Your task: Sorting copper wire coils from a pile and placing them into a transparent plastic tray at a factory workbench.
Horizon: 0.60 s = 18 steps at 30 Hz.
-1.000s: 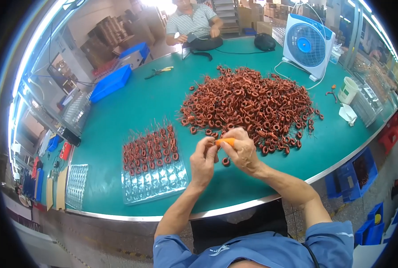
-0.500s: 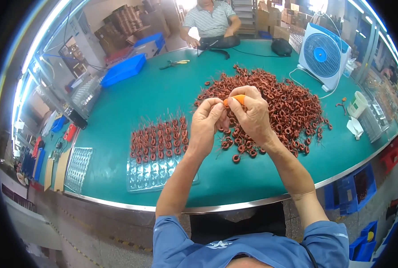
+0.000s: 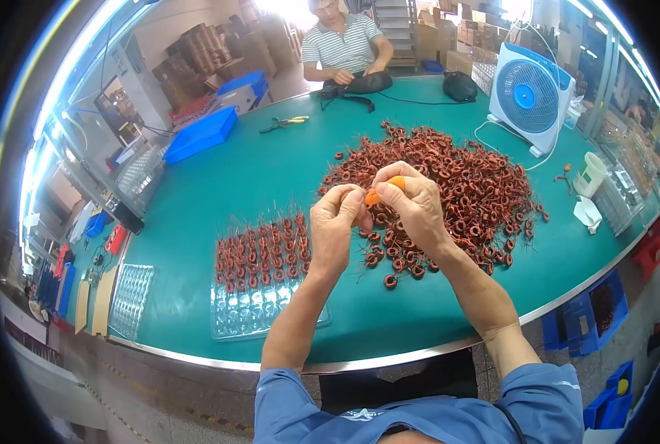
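Observation:
My left hand (image 3: pixel 335 222) and my right hand (image 3: pixel 416 203) meet above the near left side of a heap of small copper-red wire-wound ring coils (image 3: pixel 456 170). Between the fingers of my right hand sits a small bright orange object (image 3: pixel 395 181); its kind is not clear, as the fingers cover much of it. The fingertips of my left hand are pinched together beside its left end, and what they hold is too small to tell. Left of my hands, coils with upright wire ends (image 3: pixel 263 255) stand in rows in a clear plastic tray (image 3: pixel 234 318), whose near rows hold none.
A blue-and-white fan (image 3: pixel 526 96) stands at the far right, near a pale cup (image 3: pixel 590 175). Yellow-handled pliers (image 3: pixel 284 123) and a blue bin (image 3: pixel 202 135) lie farther off. Another clear tray (image 3: pixel 132 300) is at left. Across the green table (image 3: pixel 182 222) sits another person (image 3: pixel 345 48).
Both hands have stayed together, with the orange object tilting slightly between them. The whole view has shifted a little. Across the table, the other person's hands have come closer together.

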Motion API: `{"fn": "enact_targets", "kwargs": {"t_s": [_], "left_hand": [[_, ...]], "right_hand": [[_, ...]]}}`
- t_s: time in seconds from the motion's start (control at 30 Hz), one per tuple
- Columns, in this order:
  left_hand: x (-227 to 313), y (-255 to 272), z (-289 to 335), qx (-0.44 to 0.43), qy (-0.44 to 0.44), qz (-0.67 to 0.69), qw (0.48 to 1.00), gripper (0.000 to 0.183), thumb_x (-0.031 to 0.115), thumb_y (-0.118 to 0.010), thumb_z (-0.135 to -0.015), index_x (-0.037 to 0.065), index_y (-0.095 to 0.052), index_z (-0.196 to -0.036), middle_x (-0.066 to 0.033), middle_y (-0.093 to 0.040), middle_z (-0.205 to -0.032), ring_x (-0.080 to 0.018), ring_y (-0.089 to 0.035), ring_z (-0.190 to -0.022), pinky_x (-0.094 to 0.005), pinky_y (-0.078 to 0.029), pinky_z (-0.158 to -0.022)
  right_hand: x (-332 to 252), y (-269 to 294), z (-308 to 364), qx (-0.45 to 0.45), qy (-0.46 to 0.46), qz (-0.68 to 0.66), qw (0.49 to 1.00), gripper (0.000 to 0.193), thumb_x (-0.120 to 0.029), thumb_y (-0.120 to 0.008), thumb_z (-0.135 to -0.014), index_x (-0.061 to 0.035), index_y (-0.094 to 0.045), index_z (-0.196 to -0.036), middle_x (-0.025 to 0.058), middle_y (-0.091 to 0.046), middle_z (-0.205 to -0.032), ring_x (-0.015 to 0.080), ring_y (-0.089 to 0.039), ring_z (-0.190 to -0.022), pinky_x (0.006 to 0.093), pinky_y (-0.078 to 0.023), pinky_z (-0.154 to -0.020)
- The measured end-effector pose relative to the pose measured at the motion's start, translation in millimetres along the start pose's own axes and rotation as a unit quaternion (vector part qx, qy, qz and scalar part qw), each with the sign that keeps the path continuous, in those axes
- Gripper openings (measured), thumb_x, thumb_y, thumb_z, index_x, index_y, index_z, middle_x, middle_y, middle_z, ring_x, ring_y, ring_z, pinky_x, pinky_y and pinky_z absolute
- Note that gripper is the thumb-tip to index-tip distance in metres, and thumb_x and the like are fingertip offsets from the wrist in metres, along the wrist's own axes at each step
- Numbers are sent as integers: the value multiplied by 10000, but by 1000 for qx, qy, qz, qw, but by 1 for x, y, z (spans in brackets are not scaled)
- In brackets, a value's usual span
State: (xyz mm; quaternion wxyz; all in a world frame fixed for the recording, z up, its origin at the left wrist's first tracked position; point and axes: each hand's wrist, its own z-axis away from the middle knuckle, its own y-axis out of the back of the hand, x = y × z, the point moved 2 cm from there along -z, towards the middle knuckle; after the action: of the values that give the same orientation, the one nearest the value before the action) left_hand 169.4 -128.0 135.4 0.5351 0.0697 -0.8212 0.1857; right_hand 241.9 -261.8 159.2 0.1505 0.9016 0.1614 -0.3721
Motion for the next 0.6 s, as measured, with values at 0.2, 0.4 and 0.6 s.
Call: {"fn": "enact_targets", "kwargs": {"t_s": [0.2,0.4,0.6], "left_hand": [[12,0,4,-16,-5,-28,999,154,130,-559,-960,-16,-605,-955,-36,-561,-653,-131,-564,-546,-254,-455,-490],[12,3,-5,-18,-12,28,999,149,134,-536,-979,-2,-576,-1024,-43,-538,-656,-139,-551,-523,-265,-460,-473],[17,17,-10,-26,-21,107,994,242,174,-495,-1007,14,-512,-1187,-45,-540,-784,-129,-557,-659,-266,-477,-576]], "right_hand": [[5,0,1,-20,-55,-106,993,209,-124,-610,-897,19,-693,-770,15,-627,-913,91,-563,-791,246,-444,-707],[2,-9,0,23,2,2,1000,186,-137,-643,-900,24,-699,-824,49,-633,-899,116,-583,-762,254,-455,-642],[11,-9,-4,38,-63,-125,989,442,-360,-661,-924,-5,-614,-1184,28,-637,-945,79,-583,-791,217,-475,-688]]}}
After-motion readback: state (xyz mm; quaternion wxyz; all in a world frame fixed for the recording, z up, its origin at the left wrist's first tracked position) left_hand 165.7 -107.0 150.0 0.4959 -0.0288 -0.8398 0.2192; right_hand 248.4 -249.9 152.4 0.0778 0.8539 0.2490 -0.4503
